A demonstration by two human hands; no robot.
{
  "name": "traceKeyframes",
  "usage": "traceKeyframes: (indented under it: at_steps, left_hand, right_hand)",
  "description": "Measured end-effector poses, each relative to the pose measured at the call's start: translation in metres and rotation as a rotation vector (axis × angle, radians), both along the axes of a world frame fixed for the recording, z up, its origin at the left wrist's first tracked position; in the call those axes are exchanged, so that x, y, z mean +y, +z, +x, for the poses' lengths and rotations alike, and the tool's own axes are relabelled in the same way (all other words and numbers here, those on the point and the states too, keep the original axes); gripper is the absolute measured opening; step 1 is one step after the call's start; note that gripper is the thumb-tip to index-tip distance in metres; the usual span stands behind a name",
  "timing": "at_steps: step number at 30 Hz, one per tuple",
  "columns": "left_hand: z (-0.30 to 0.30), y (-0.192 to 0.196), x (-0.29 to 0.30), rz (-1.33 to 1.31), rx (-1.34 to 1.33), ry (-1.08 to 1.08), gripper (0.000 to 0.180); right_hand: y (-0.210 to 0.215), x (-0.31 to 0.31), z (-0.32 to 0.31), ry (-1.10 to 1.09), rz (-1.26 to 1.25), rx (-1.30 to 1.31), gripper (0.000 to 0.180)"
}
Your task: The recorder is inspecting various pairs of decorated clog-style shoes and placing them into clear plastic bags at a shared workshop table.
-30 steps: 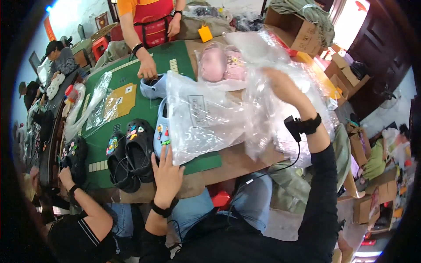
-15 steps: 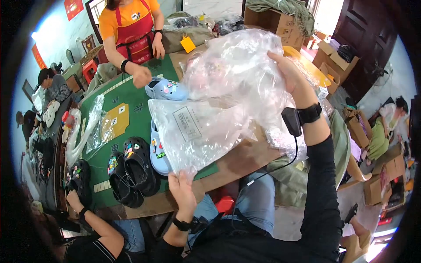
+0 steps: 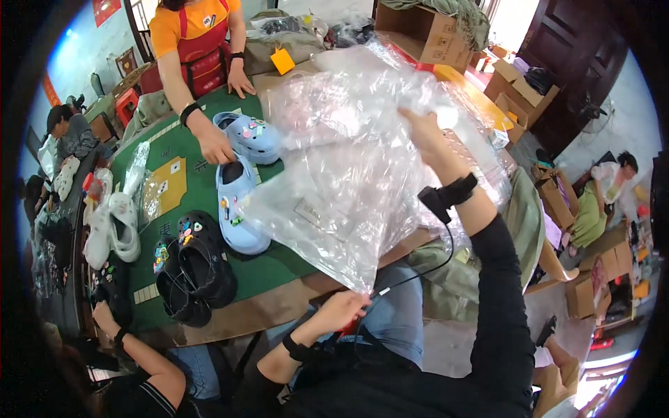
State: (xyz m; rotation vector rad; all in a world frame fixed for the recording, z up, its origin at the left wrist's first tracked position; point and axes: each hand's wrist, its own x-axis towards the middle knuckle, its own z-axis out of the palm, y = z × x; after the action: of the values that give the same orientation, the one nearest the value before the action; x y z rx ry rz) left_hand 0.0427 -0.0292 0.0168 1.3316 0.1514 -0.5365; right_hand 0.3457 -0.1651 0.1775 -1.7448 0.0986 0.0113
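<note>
Risk: thin film could slip or tear if my two grips pull apart. My left hand fingers pinch the clear plastic bag at its low corner; right hand fingers grip its upper part, exact closure unclear. Beyond left fingers: light-blue clogs, green surface.

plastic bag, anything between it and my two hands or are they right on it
Nothing visible stands between. The right hand grips the clear plastic bag up at its top, and the left hand pinches its lower corner at the table edge. The light blue clog lies beside the bag, not between hand and bag.
</note>
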Motion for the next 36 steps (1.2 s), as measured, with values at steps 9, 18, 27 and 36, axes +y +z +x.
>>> traceKeyframes:
  at_steps: [9,18,27,36]
  left_hand:
    - [-0.001,0.062,0.037,0.714,-0.776,0.231,0.057]
    - [0.018,0.022,0.074,1.675,-0.571,0.049,0.079]
    - [-0.003,-0.007,0.090,1.712,-0.749,0.181,0.032]
    - [-0.035,-0.006,0.076,1.562,-0.624,0.127,0.020]
  right_hand:
    - [-0.054,-0.019,-0.004,0.206,-0.103,-0.267,0.095]
    - [-0.065,0.045,-0.047,0.525,-0.982,-0.780,0.094]
    - [-0.097,0.010,-0.006,0.601,-1.076,-0.275,0.099]
    - [-0.106,0.086,-0.032,0.862,-0.372,-0.374,0.049]
